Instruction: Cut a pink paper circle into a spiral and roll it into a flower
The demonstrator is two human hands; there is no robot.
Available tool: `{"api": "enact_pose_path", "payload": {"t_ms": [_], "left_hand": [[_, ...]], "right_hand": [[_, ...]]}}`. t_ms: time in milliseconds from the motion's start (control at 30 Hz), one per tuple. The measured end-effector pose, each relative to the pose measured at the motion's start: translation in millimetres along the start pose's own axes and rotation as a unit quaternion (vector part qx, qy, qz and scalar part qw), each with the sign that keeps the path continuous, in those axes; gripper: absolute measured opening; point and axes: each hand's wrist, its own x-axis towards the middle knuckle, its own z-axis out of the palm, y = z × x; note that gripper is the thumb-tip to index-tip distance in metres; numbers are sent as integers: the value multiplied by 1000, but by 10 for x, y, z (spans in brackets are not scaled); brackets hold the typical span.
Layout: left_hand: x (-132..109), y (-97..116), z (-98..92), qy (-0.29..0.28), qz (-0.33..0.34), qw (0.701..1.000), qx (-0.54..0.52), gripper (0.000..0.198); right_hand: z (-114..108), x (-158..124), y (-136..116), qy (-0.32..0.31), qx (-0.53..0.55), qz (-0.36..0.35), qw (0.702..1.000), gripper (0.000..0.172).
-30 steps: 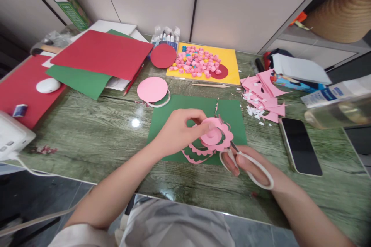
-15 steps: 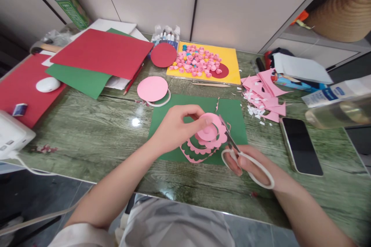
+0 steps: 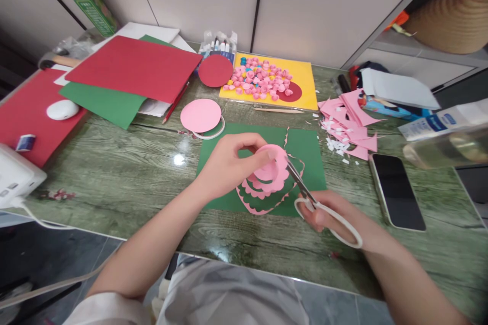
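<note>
Between thumb and fingers, my left hand [image 3: 238, 162] pinches a pink paper spiral [image 3: 280, 175] with a scalloped edge. My right hand [image 3: 333, 210] grips white-handled scissors [image 3: 310, 200], fingers through the loops. The narrow blades point up and left, and their tips meet the spiral's right edge. A thin, wavy pink paper strip [image 3: 257, 211] trails from the spiral area in a loop. Beneath all this lies a green paper sheet [image 3: 229, 203] on the table.
Left of the sheet are a pink paper disc [image 3: 201, 116] and a white ring [image 3: 209, 136]. Rolled pink paper pieces [image 3: 263, 78] cover a yellow sheet [image 3: 305, 68] behind. Pink scraps [image 3: 354, 127] and a phone [image 3: 397, 193] lie right. Red sheets [image 3: 137, 66] are stacked left.
The spiral has turned in my left hand and shifted slightly left. The scissor blades have closed more, and the cut strip now trails longer on the right side.
</note>
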Motion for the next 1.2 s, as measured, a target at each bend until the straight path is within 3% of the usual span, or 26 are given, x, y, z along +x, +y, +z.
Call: {"api": "enact_pose_path", "payload": {"t_ms": [867,1200], "left_hand": [[-14,53,-28,-18,-17,999,37,20],[-12,64,-11,-15,-7,998,67,21]], "right_hand": [[-45,-37,-22,-4,-105,64,992,50],[-28,-39,10,2,-95,67,993,51]]}}
